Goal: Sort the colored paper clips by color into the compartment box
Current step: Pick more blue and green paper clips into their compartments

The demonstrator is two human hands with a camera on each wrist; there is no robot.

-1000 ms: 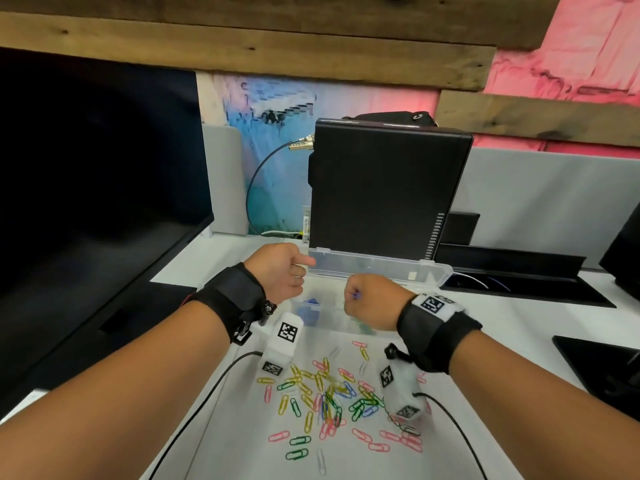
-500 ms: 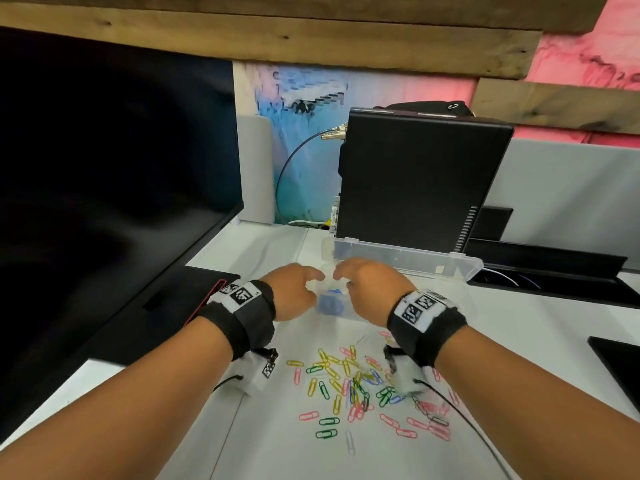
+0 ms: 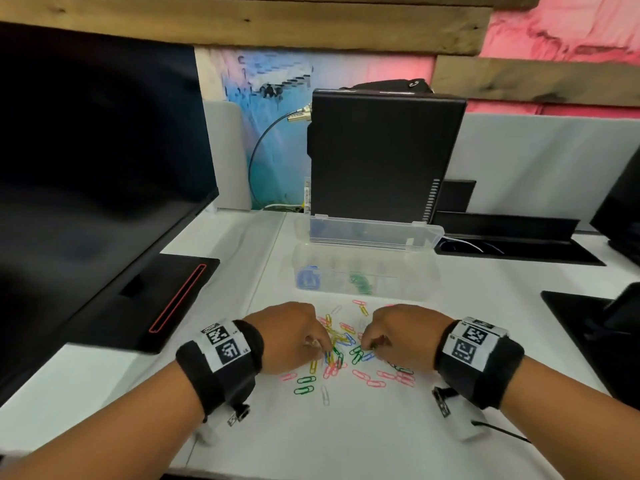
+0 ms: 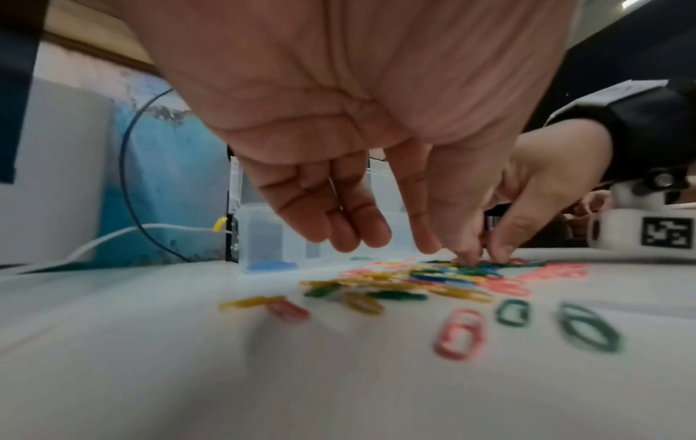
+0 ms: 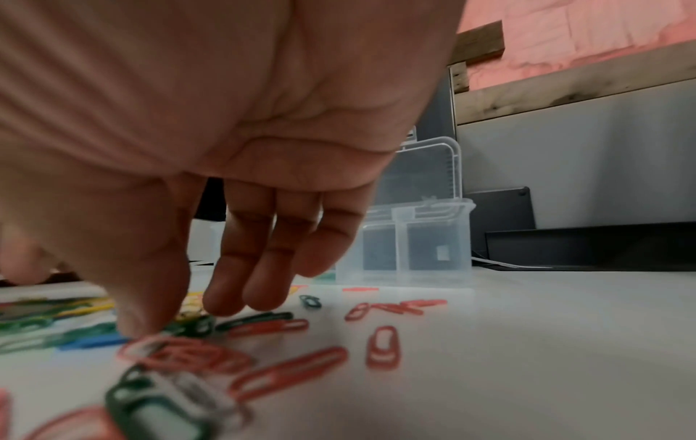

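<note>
A loose pile of colored paper clips (image 3: 341, 356) lies on the white desk between my hands. Behind it stands the clear compartment box (image 3: 398, 271), lid up, with blue clips (image 3: 308, 278) at its left end and green clips (image 3: 360, 284) near the middle. My left hand (image 3: 320, 348) reaches down into the pile; in the left wrist view its thumb tip touches the clips and its fingers (image 4: 339, 226) hang straight. My right hand (image 3: 369, 344) pinches a green clip (image 5: 192, 324) at the pile's right side, thumb (image 5: 147, 297) pressed down on it.
A big dark monitor (image 3: 104, 161) and its stand base (image 3: 173, 303) fill the left. A black computer case (image 3: 381, 150) stands right behind the box. Black devices (image 3: 595, 327) sit at the right edge. Red clips (image 3: 381, 377) lie scattered on the near right.
Both hands left the box and came back down toward me onto the pile. The head camera has tilted, so the box now shows whole.
</note>
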